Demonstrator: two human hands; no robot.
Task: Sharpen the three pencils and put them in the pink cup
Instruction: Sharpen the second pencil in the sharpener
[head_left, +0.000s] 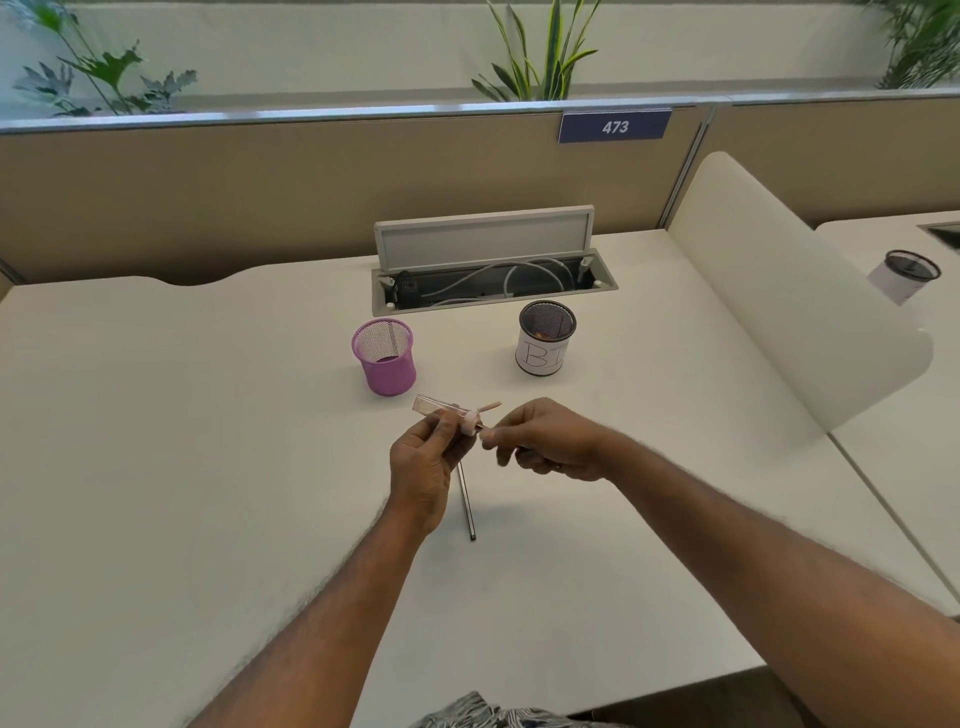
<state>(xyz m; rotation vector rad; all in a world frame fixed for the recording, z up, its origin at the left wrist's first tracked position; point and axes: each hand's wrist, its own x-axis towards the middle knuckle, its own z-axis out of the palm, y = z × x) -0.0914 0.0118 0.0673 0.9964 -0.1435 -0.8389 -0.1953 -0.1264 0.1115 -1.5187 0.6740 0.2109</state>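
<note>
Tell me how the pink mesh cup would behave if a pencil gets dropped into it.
The pink cup is open wire mesh, so probably light and apt to shift or tip. It narrows toward its base, which would add to that. Apart from something small and dark at the bottom, little weighs it down.

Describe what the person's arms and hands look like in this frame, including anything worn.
Both forearms are bare as far as the frame shows, with no sleeves, gloves or watch visible. The left hand and right hand show no clear rings, though blur prevents certainty. Fine hair shows along both forearms. A patch of black-and-white patterned clothing shows at the bottom edge.
</note>
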